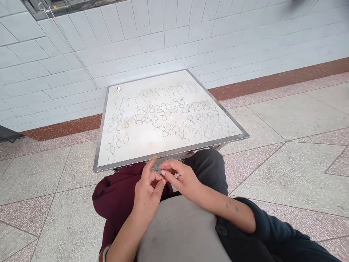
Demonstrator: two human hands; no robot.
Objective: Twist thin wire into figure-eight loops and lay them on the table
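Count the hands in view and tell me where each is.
2: the left hand and the right hand, close together just before the near edge of the table. No others show.

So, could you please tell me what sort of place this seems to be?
Probably a plain room in a home or small workshop, though I can't be sure: there is a white tiled wall, a speckled floor and a metal-edged table with rows of thin loops on it.
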